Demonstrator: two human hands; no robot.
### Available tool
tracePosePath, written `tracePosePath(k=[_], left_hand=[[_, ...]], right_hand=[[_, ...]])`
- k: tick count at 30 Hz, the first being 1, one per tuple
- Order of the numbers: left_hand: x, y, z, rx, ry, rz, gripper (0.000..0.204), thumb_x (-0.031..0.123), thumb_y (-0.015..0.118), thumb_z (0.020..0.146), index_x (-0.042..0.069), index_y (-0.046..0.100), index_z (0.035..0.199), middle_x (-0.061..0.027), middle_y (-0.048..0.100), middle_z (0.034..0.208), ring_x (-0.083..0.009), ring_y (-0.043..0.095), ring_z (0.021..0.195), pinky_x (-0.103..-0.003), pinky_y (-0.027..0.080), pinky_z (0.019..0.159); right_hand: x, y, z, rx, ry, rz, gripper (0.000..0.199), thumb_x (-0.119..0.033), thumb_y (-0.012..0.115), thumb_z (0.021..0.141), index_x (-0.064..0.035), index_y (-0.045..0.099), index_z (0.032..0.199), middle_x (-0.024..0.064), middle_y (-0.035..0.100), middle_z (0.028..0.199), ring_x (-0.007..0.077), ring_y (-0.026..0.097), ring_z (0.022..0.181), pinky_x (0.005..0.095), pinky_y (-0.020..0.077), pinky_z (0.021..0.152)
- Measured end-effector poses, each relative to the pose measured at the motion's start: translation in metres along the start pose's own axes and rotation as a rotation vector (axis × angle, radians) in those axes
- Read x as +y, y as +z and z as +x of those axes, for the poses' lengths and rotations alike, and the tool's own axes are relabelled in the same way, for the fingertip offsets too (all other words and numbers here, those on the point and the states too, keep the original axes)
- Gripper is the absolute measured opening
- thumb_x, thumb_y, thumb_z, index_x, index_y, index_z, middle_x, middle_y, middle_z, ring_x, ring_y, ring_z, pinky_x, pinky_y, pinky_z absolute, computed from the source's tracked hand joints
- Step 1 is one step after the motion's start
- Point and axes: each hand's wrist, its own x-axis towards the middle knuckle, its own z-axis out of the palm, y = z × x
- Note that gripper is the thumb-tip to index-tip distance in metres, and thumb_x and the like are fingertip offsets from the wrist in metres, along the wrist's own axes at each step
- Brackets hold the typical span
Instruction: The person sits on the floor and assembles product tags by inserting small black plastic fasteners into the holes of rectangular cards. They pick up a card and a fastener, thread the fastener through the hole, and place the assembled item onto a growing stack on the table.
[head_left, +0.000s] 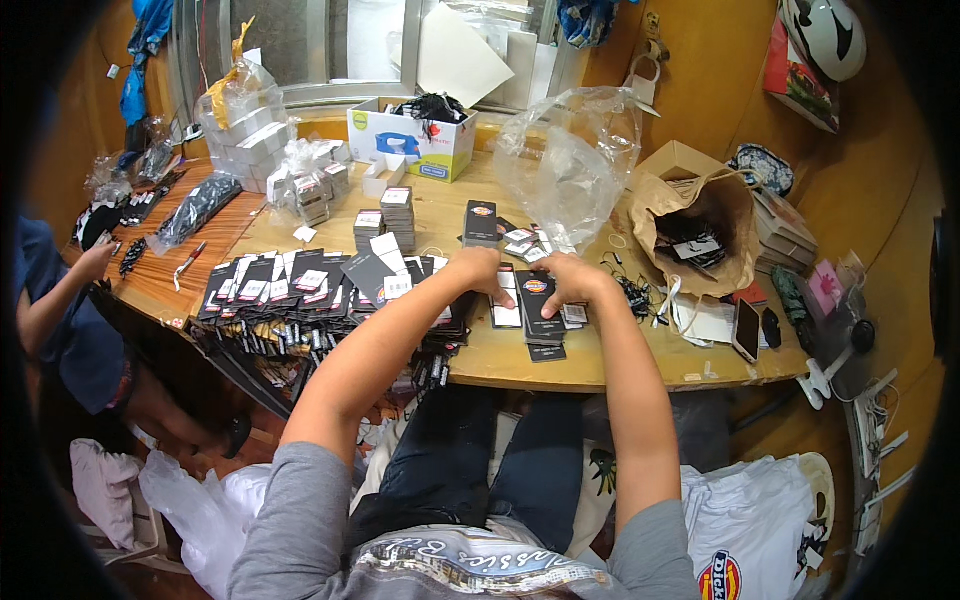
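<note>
On the table's front part lies a small stack of black hang tags (541,318) with a coloured oval print. My right hand (573,280) is closed on the top of it, its thumb resting on the front tag. Right beside it, my left hand (480,273) grips a black hang tag (506,316) with white stickers, thumb on its face. Some of its fingers are hidden. Just beyond stands another pile of black tags (481,222), with small white stickered tags (522,240) next to it. To the left spreads a large heap of black stickered tags (290,285) with dark strings.
Stacks of small white labels (397,215) stand behind the heap. A printed carton (425,145), a clear plastic bag (570,165) and a brown paper bag (740,215) line the back and right. A phone (746,331) lies at right; another person's hand (97,260) is at left.
</note>
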Motion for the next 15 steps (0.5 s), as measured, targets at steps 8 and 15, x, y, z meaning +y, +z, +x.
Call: tracePosePath(k=[8,15], left_hand=[[0.01,0.01,-0.009,0.605,0.03,-0.087,0.063,0.022,0.079,0.045,0.003,0.047,0.096,-0.0155,0.055,0.091,-0.0305,0.055,0.085,-0.036,0.045,0.07],[-0.015,0.001,0.005,0.609,-0.082,-0.837,0.032,0.011,0.072,0.056,0.001,0.055,0.082,-0.0115,0.059,0.074,-0.0247,0.057,0.07,-0.032,0.043,0.063]], right_hand=[[0.01,0.003,0.003,0.379,0.059,0.469,0.055,-0.008,0.079,0.04,-0.0008,0.053,0.088,0.0108,0.058,0.087,0.0229,0.054,0.082,0.0298,0.0426,0.073],[0.009,-0.003,0.0,0.442,0.034,1.083,0.022,0.004,0.065,0.063,-0.0008,0.054,0.081,0.0079,0.059,0.068,0.0094,0.052,0.051,0.0202,0.0388,0.037]])
